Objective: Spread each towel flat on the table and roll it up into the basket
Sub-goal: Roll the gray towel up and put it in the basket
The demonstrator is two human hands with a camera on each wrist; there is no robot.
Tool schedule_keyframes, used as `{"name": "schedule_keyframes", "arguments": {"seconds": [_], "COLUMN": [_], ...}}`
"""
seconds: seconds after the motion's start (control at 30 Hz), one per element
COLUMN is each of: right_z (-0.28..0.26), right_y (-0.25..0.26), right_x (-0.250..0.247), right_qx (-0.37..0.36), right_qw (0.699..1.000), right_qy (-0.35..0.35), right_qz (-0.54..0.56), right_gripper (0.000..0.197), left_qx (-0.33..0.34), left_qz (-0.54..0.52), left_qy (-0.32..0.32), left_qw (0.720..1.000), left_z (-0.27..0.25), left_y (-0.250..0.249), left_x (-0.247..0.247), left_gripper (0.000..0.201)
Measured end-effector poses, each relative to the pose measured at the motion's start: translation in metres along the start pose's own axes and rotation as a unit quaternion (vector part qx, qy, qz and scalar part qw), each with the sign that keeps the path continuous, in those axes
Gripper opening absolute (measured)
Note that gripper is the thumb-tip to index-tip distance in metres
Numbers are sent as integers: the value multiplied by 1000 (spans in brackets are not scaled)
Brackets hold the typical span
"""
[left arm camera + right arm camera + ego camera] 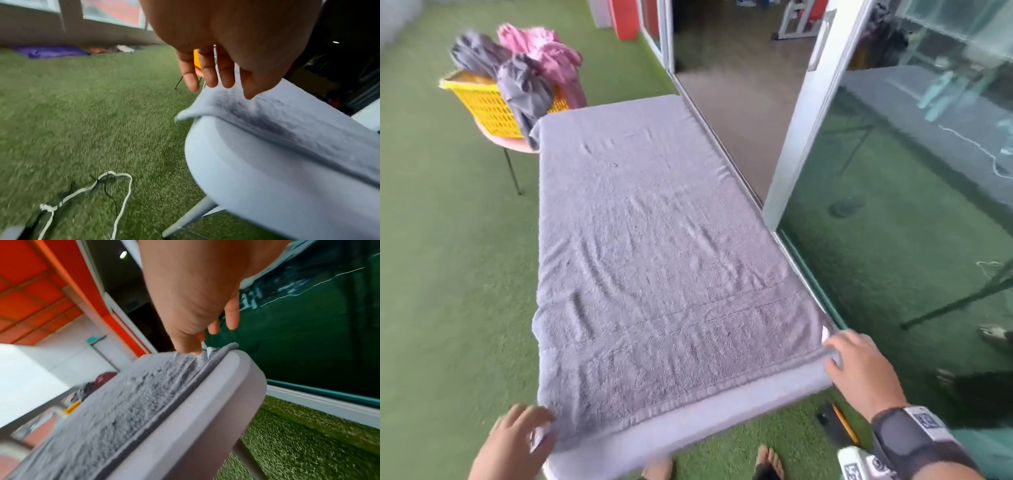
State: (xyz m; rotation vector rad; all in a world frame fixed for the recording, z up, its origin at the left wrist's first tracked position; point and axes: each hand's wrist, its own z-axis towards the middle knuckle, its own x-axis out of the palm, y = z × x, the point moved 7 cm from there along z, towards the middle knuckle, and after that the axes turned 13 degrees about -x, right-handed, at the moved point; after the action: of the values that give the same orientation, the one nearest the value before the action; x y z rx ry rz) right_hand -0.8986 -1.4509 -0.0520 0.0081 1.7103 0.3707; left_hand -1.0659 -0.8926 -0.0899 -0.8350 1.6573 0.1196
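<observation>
A grey towel (654, 240) lies spread flat over the whole pale table (722, 411), with shallow wrinkles. My left hand (524, 442) pinches its near-left corner. The left wrist view shows the towel (287, 116) edge lifted up to my fingertips (211, 81) above the table's rounded corner (246, 162). My right hand (859, 363) holds the near-right corner. In the right wrist view its thumb (187, 347) presses the towel (133, 394) beside a white tag, at the table corner (226, 394). A yellow basket (479, 102) stands beyond the far-left corner, heaped with grey towels (527, 89) and a pink one (544, 54).
The basket sits on a pink stool (496, 140) on green artificial grass. A sliding glass door frame (808, 120) runs close along the table's right side. A white cord (123, 194) lies on the grass to the left. My bare feet (767, 462) are under the near edge.
</observation>
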Motion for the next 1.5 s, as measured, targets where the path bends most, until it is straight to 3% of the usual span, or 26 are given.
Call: {"name": "schedule_keyframes", "arguments": {"seconds": [0.03, 0.17, 0.2, 0.37, 0.53, 0.7, 0.87, 1.07, 1.17, 1.33, 1.5], "right_z": [12, 30, 32, 43, 39, 32, 5, -11, -7, 13, 36], "right_y": [-7, -21, -23, -24, -26, -14, -10, -24, -29, -21, -21], "right_x": [4, 26, 27, 15, 20, 20, 21, 29, 24, 17, 18], "right_qx": [-33, -142, -164, -247, -313, -322, -288, -288, -271, -286, -278], "right_qw": [999, 984, 980, 965, 944, 935, 948, 944, 951, 947, 946], "right_qy": [20, 93, 96, 58, 36, 33, 59, 97, 99, 111, 144], "right_qz": [-20, -61, -55, -61, -103, -148, -125, -127, -114, -94, -80], "right_gripper": [23, 31, 30, 19, 24, 27, 22, 33, 33, 17, 24], "left_qx": [33, -25, -51, -57, 66, 80, 100, 103, 83, 51, 37], "left_qz": [-2, 49, 45, 52, 143, 147, 118, 93, 73, 74, 93], "left_qy": [9, -6, -7, -54, -60, -62, -48, -30, -38, -25, -17], "left_qw": [999, 998, 998, 996, 986, 984, 987, 990, 993, 996, 995], "left_z": [-14, -53, -58, -73, -71, -63, -78, -101, -106, -97, -66], "left_y": [-17, -24, -21, -26, -36, -24, -16, -3, -1, -10, -8], "left_x": [1, 28, 30, 30, 30, 31, 30, 36, 30, 22, 16], "left_gripper": [44, 52, 52, 42, 42, 28, 22, 20, 8, 14, 11]}}
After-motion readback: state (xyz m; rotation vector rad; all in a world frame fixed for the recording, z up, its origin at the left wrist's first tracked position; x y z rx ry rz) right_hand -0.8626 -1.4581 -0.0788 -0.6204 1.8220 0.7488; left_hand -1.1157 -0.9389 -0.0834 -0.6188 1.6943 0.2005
